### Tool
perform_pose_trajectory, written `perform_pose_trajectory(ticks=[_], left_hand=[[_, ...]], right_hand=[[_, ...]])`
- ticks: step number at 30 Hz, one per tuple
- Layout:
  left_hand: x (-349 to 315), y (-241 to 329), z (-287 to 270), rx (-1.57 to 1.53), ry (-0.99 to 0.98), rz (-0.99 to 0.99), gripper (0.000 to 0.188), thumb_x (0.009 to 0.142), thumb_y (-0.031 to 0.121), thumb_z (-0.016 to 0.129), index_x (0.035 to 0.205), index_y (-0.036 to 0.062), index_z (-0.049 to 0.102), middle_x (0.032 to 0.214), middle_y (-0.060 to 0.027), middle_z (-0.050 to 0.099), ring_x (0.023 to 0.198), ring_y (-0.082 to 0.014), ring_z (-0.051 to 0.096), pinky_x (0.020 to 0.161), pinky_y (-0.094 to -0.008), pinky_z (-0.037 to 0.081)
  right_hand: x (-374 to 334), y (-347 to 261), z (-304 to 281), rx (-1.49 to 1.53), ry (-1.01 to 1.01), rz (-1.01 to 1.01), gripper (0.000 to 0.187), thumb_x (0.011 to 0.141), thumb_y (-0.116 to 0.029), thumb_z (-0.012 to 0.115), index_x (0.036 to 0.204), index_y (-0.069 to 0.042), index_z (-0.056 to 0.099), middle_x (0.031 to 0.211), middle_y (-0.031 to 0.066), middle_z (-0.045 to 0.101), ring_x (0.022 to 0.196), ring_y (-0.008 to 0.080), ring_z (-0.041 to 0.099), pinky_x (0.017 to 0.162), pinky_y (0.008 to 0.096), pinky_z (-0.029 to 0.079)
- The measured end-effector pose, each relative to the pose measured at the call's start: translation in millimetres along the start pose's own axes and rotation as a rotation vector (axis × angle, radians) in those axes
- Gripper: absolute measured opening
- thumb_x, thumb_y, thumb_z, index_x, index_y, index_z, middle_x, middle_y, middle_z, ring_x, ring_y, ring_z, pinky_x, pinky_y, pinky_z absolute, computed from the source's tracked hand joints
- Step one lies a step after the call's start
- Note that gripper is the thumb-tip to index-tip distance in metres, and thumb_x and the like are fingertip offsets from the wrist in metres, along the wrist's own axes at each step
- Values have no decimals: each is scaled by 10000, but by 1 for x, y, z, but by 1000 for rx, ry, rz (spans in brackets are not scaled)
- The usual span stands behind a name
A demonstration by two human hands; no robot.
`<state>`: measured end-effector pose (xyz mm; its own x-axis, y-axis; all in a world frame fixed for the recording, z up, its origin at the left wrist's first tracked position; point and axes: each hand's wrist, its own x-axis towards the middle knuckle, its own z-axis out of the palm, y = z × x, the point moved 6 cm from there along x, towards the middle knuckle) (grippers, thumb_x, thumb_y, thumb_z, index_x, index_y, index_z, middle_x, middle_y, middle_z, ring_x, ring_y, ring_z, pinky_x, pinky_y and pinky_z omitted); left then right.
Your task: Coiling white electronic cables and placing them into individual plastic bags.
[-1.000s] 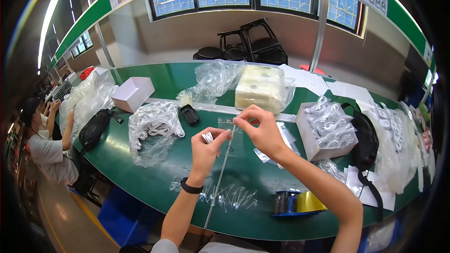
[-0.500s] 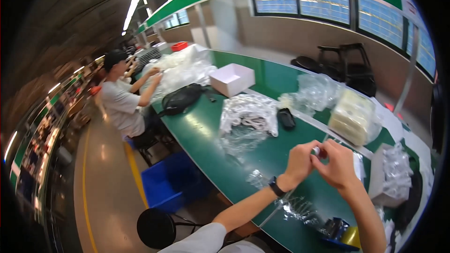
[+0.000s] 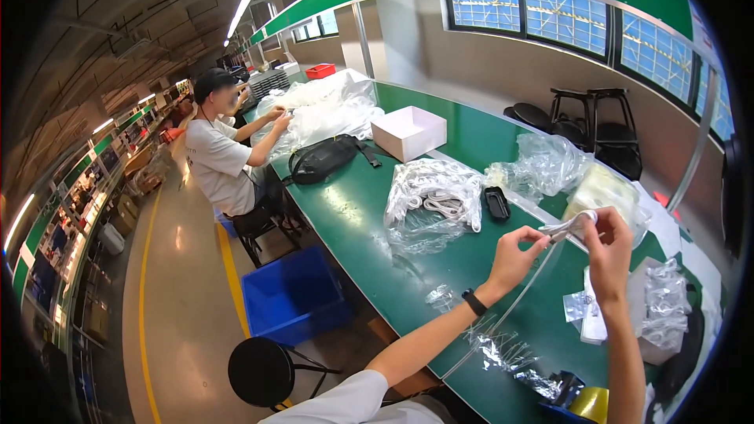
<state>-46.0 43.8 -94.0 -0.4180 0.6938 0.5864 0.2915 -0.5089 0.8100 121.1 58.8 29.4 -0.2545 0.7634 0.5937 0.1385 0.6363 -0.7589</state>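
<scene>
Over the right part of the green table, my left hand (image 3: 514, 257) and my right hand (image 3: 609, 247) are raised close together. Between them stretches a small white looped cable bundle (image 3: 567, 226). The left thumb and fingertips pinch one end, while the right fingers are closed round the other. To the left lies a plastic bag (image 3: 433, 195) with more white and grey coiled cables, and a small black tray-like part (image 3: 496, 202) sits beside it. Under my right wrist are a flat white piece (image 3: 594, 322) and a small clear packet (image 3: 575, 306).
A white open box (image 3: 408, 133) and a black bag (image 3: 326, 159) stand farther back. Clear wrap (image 3: 542, 163) and a wrapped pale stack (image 3: 609, 192) lie beyond my hands. At right is a box of clear bags (image 3: 664, 306); yellow tape (image 3: 589, 404) is near me. A co-worker (image 3: 224, 149) sits left.
My hands have moved slightly apart and up from a close clasp, so the white bundle now shows between them. The view has shifted; the flat white piece and packet are more exposed.
</scene>
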Motion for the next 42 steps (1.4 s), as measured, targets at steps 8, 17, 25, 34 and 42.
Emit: perform_pose_trajectory(ticks=[8,17,25,34,42], left_hand=[[-3,9,14,-195,-53,-87,166,991,141,571,933,31,681,653,53,520,567,-21,446,490,-195,346],[-10,26,18,-56,-96,4,164,983,150,581,963,20,679,660,18,560,568,-25,436,498,-214,335],[-11,31,14,64,-105,48,127,961,115,610,975,3,670,719,-11,634,612,-39,543,549,-200,399],[-15,50,14,175,-107,238,162,881,72,694,1033,23,668,760,-32,680,514,-47,448,486,-212,360],[-13,54,13,156,-68,242,275,860,121,730,1123,63,673,812,-42,704,475,-84,400,443,-252,347]], right_hand=[[3,17,-34,-24,85,-19,104,910,-80,622,950,15,633,775,21,603,672,74,552,599,225,448],[-1,15,-47,-19,100,-36,149,908,-84,659,999,34,653,792,40,656,673,76,587,606,221,467],[6,22,-54,-59,103,18,177,910,-123,660,988,35,670,778,42,676,661,72,574,594,223,452],[20,40,-49,111,24,233,195,894,-148,680,958,35,676,701,0,618,602,48,527,541,209,425],[21,48,-46,241,-36,332,227,893,-164,682,985,44,663,685,-3,597,561,50,523,522,201,431]])
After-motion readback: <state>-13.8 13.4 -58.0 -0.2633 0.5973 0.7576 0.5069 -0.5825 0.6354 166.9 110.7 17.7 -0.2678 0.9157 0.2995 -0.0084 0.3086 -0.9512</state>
